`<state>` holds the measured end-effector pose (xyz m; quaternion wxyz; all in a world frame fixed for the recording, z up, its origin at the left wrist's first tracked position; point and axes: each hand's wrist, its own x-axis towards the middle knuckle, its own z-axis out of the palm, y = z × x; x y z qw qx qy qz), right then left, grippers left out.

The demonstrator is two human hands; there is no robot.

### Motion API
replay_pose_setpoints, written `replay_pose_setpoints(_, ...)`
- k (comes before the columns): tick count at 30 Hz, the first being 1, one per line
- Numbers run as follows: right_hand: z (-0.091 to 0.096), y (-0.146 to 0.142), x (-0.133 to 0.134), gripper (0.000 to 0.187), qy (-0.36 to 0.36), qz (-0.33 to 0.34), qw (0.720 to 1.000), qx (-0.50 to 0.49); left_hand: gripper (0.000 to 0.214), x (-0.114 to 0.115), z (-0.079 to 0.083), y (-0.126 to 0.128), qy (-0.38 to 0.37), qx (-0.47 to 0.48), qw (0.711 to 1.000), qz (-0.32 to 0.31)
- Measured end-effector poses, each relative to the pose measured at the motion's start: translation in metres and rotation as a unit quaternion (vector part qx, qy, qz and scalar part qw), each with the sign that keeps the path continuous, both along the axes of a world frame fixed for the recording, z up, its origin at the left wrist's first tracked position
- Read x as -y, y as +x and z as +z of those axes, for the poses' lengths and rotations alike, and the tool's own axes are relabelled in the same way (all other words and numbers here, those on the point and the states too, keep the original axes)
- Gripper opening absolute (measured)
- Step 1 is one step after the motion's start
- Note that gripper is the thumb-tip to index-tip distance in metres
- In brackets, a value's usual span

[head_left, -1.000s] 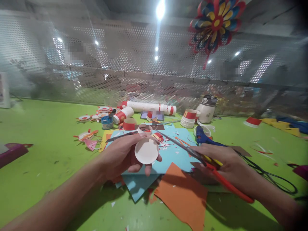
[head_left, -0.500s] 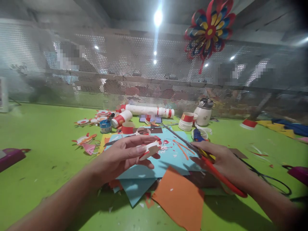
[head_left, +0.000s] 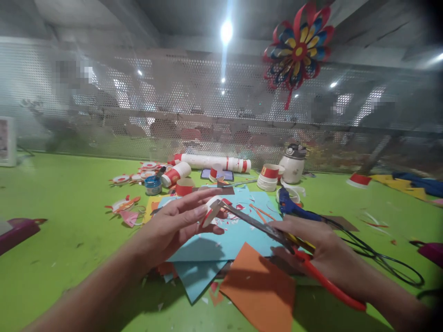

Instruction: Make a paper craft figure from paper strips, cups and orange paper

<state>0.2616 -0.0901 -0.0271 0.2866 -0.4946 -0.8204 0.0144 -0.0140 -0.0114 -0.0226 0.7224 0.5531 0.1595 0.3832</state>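
Observation:
Between the thumb and fingers of my left hand [head_left: 173,226] is a small white and red paper cup piece [head_left: 212,211], tilted, with a cut edge. My right hand [head_left: 318,249] grips a pair of scissors [head_left: 256,223] with red handles. The blades point left, and their tips meet the edge of the cup piece. Under both hands lie light blue paper sheets [head_left: 207,244] scattered with red and white scraps. An orange sheet [head_left: 259,286] lies in front of them, nearest to me.
A blue glue gun [head_left: 294,207] with a black cord lies at the right. Behind are stacked paper cups [head_left: 268,177], a white bottle [head_left: 292,163], a long cup tube [head_left: 207,161], a phone [head_left: 226,175] and a blue jar [head_left: 152,185]. Red-and-white paper figures [head_left: 121,179] lie left.
My right hand has brought the scissors' tips left and down onto the cup piece. My left hand has turned the piece more upright. The view has shifted slightly.

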Motion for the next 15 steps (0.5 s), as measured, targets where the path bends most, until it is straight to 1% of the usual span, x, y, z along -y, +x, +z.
replay_pose_setpoints(2, 0.000, -0.001, -0.001, 0.022, -0.060, 0.004, 0.998, 0.008, 0.039, 0.000, 0.000, 0.000, 0.003, 0.003, 1.000, 0.023)
replay_pose_setpoints(4, 0.001, -0.002, -0.001, 0.023, -0.091, 0.001, 0.996, -0.004, 0.043, 0.000, 0.000, -0.001, 0.010, -0.002, 0.999, 0.047)
replay_pose_setpoints(8, 0.003, -0.012, 0.000, 0.024, -0.127, 0.002, 0.991, -0.033, 0.051, 0.000, 0.001, 0.000, 0.043, -0.037, 0.996, 0.067)
replay_pose_setpoints(11, 0.004, -0.020, 0.002, 0.022, -0.150, 0.004, 0.988, -0.044, 0.048, 0.000, 0.000, 0.002, 0.083, -0.044, 0.992, 0.080)
replay_pose_setpoints(15, 0.006, -0.024, 0.004, 0.020, -0.137, 0.015, 0.990, -0.041, 0.043, -0.002, -0.002, 0.003, 0.138, -0.051, 0.982, 0.117)
